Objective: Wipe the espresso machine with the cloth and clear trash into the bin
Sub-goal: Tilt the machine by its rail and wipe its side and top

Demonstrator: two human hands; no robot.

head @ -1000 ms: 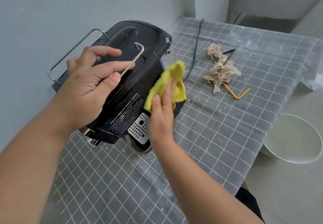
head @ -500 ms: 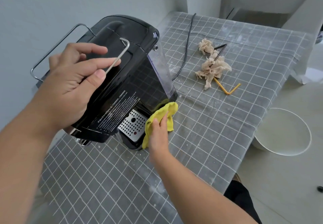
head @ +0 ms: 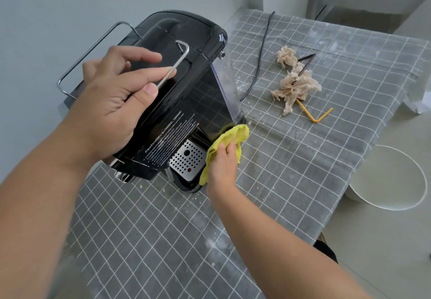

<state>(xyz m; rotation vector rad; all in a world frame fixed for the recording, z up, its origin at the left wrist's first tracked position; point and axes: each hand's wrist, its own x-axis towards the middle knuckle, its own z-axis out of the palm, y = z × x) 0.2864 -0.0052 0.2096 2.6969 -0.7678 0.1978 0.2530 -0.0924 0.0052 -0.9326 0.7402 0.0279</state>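
Partly hidden cloth (head: 229,144) gripped by right hand (head: 222,168), left hand (head: 109,105) clasping espresso machine (head: 186,93).

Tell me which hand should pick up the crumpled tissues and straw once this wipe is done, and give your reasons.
Probably the right hand. It is on the same side as the crumpled tissues, the orange straw and the white bin, though it holds the yellow cloth. The left hand steadies the espresso machine.
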